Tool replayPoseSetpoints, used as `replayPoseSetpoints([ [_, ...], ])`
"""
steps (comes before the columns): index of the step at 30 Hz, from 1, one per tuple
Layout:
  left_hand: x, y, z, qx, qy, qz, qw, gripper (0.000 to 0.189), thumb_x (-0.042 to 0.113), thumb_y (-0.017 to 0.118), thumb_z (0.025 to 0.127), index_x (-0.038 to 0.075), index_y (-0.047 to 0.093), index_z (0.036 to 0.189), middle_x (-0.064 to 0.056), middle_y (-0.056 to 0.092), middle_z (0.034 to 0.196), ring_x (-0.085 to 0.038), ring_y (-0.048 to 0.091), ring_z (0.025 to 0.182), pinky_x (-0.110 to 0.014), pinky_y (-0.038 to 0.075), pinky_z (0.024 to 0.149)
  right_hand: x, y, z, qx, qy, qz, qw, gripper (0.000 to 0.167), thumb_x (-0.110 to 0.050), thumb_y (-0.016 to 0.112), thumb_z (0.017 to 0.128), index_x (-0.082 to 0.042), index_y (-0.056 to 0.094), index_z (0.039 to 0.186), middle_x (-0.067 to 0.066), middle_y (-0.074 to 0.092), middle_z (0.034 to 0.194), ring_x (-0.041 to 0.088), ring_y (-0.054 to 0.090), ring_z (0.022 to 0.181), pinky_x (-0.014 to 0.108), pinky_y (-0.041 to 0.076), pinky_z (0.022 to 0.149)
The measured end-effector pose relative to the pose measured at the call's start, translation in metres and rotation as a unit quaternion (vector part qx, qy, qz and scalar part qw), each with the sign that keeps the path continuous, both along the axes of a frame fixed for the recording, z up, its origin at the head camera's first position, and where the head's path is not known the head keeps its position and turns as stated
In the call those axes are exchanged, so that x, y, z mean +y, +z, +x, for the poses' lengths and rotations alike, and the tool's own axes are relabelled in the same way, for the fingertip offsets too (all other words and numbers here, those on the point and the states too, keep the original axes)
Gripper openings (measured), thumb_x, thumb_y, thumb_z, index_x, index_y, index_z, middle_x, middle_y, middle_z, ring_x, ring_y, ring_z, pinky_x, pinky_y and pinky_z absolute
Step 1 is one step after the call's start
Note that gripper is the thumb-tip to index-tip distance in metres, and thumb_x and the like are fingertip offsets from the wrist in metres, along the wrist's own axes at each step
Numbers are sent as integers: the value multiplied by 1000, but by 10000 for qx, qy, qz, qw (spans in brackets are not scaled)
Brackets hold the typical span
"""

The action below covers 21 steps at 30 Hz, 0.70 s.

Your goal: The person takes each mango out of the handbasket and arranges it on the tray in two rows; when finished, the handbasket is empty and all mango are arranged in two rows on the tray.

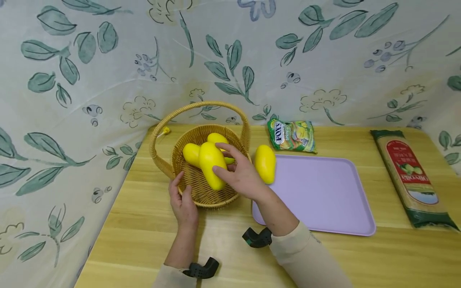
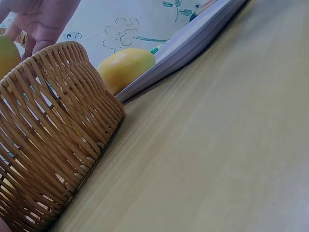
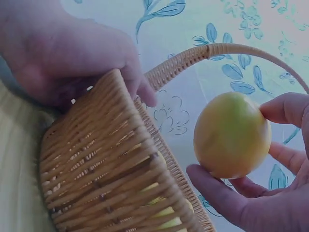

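My right hand [image 1: 242, 176] holds a yellow mango [image 1: 211, 166] over the wicker basket [image 1: 212, 206], thumb on one side and fingers on the other. In the right wrist view this mango [image 3: 232, 135] is above the basket's rim, pinched at its side. Other mangoes [image 1: 191, 155] lie inside the basket, partly hidden behind the held one. At the basket's near left edge, my left hand [image 1: 185, 208] grips the rim, as the right wrist view also shows, with the hand [image 3: 91, 63] bent over the edge. One more mango [image 1: 265, 164] rests by the tray's left edge.
A lilac tray [image 1: 317, 192] lies right of the basket. Behind it is a green candy bag [image 1: 291, 136] marked FOX'S. A pasta packet [image 1: 410, 176] lies at the far right. The basket's tall handle [image 1: 201, 105] arches over its back. A floral cloth [image 1: 230, 60] hangs behind the table.
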State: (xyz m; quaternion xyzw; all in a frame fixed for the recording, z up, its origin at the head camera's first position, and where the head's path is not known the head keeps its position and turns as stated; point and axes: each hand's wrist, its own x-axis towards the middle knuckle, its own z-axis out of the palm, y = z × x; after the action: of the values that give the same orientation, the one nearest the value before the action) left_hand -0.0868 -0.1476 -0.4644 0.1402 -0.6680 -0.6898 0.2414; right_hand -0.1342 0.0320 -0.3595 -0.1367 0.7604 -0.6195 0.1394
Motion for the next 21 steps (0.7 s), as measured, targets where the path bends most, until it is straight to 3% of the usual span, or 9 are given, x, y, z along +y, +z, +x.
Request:
replayPoseSetpoints([
  [6,1,-1,0,95,42,3,9999,43,0,45,97,1,54,139,-13,38,158,-26,9,159,-48,2,130,14,4,7,-276,372,-1107,9928,58,-17,57,100,-23,40,155,17,40,150,27,63,107,29,54,82],
  [10,2,-1,0,215,19,-30,9998,44,-3,45,96,-1,53,139,-16,39,155,-26,14,158,-48,5,129,19,4,10,-642,413,-1798,9807,60,-20,57,98,-16,36,155,17,44,135,22,60,100,26,54,76],
  [14,2,-1,0,231,-12,-47,9997,44,-3,44,96,-1,52,139,-16,39,155,-26,20,156,-48,10,128,20,2,11,-655,296,-1733,9822,73,-25,69,92,-15,35,155,16,46,128,20,62,96,27,56,80],
  [17,2,-1,0,237,-27,-42,9997,44,-2,44,96,0,52,140,-16,39,155,-27,22,155,-48,13,127,18,0,13,-705,237,-1504,9858,78,-24,75,88,-19,35,155,18,48,134,22,64,97,30,58,83],
  [21,2,0,0,262,-41,-6,9996,45,-2,44,96,0,52,140,-16,39,155,-26,21,155,-48,14,127,19,-1,17,-796,246,-1274,9883,75,-19,71,90,-21,34,156,21,50,141,26,65,105,34,58,88],
])
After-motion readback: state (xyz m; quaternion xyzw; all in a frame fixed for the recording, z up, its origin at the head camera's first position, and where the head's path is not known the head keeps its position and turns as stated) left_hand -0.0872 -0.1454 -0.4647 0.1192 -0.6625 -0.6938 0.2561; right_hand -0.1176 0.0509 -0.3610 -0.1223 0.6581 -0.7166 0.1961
